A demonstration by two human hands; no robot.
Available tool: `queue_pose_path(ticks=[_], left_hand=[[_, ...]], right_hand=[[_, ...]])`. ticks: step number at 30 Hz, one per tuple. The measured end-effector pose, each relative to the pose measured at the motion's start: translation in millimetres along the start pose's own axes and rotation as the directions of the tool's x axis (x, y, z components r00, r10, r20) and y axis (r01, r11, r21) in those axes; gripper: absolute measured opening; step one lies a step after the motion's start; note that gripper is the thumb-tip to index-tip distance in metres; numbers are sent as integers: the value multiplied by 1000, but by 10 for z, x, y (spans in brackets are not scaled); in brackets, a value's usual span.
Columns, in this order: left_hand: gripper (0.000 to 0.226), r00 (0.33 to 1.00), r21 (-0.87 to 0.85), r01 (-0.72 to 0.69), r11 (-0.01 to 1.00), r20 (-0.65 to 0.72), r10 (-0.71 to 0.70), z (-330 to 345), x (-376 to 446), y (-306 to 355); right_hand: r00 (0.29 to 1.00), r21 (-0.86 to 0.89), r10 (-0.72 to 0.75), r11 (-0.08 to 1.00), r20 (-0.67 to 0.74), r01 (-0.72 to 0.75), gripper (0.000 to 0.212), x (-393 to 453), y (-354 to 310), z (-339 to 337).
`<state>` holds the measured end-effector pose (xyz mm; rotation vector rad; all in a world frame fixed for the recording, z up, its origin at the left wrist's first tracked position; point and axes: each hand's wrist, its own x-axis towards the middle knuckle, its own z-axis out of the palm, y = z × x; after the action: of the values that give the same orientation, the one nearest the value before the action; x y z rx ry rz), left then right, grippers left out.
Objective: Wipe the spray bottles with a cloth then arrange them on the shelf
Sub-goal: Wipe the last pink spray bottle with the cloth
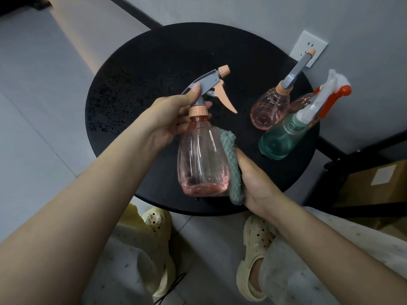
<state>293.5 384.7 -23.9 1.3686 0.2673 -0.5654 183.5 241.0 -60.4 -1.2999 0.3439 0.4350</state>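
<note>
Pink translucent plastic spray bottle (202, 157) is held above the round black table (136, 69), near edge. Left hand (174, 115) grips its neck, steadying it; right hand (253, 179) clasps a green fluffy cloth (231, 155) against its side for wiping. Two bottles (269, 108) wait at the table's far right.

Home room, round black side table (136, 69), wall socket (308, 44)

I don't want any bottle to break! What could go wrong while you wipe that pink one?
The left hand grips the pink bottle only by its neck, in the air above the round table, so a hard rub from the cloth in the right hand might twist it loose. The teal bottle stands near the table's edge, so an elbow bump could topple it.
</note>
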Motion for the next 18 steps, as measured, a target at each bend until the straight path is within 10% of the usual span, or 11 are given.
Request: queue_pose_path(ticks=[8, 15, 18], left_hand=[[23, 999, 77, 37, 996, 27, -39, 67, -42, -34], [17, 996, 168, -16, 986, -86, 31, 126, -16, -115], [17, 984, 197, -62, 978, -150, 92, 135, -2, -119]], right_hand=[[995, 206, 102, 973, 19, -104, 37, -24, -14, -7], [965, -56, -261, 964, -3, 261, 38, -1, 21, 5], [836, -462, -534, 714, 128, 527, 43, -42, 47, 8]])
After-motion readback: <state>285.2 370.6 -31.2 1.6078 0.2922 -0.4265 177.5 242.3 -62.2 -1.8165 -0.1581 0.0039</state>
